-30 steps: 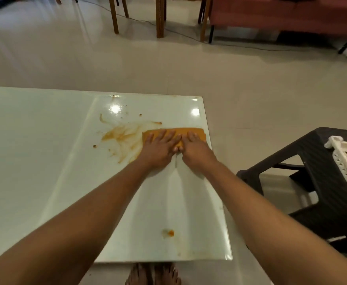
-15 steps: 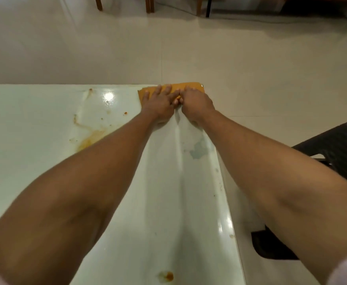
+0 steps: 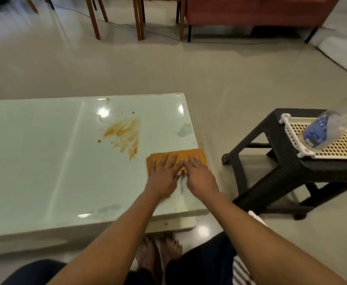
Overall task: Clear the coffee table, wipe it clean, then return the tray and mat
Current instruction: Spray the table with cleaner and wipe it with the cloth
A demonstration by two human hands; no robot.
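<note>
An orange cloth (image 3: 186, 154) lies flat near the right edge of the glossy white coffee table (image 3: 45, 161). My left hand (image 3: 164, 175) and my right hand (image 3: 198, 176) press down on it side by side with fingers straight. An orange-brown smear (image 3: 125, 134) stains the tabletop just left of and beyond the cloth, with small specks around it. The white perforated tray (image 3: 333, 140) sits on a dark stool to the right.
The dark plastic stool (image 3: 281, 167) stands close to the table's right end; a clear water bottle (image 3: 320, 130) lies on the tray. Wooden chair legs (image 3: 94, 21) and a red sofa (image 3: 250, 11) stand across the floor. My bare feet (image 3: 158, 254) are under the near edge.
Both hands drew the cloth back from the table's far edge to the near right part. The spot by the near edge is gone and the smear has changed shape.
</note>
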